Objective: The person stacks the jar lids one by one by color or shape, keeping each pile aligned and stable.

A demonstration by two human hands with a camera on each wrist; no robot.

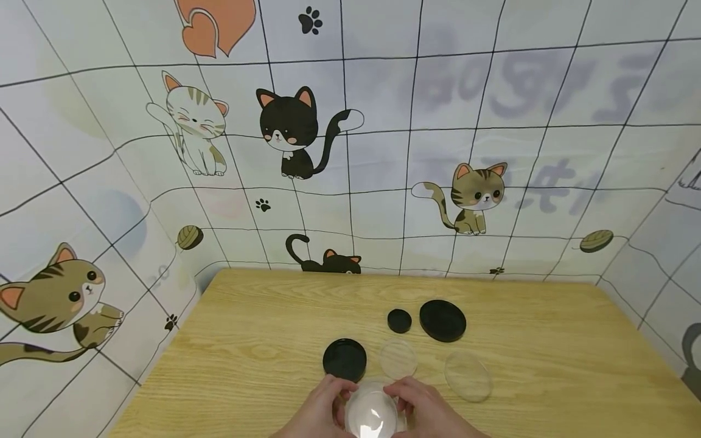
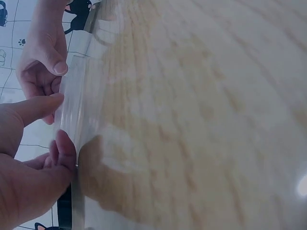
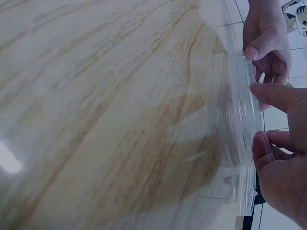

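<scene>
A clear round plastic dish (image 1: 371, 412), low-walled and shiny, sits between both hands near the front of the table. My left hand (image 1: 323, 409) grips its left side, thumb and fingers curled at the rim. On the opposite side my right hand (image 1: 426, 409) holds it in the same way. Both wrist views show the thin see-through wall of the dish (image 3: 242, 105) close over the wood, with fingertips right at its edge. Just beyond the left fingers lies a black round dish (image 1: 344, 360) with a raised rim.
A clear disc (image 1: 398, 359) lies right of the near black dish, and a larger clear disc (image 1: 468, 376) farther right. Behind them are a small black disc (image 1: 399, 320) and a large black disc (image 1: 442, 320). Cat-printed sheeting (image 1: 383, 152) walls in the wooden table (image 1: 246, 340).
</scene>
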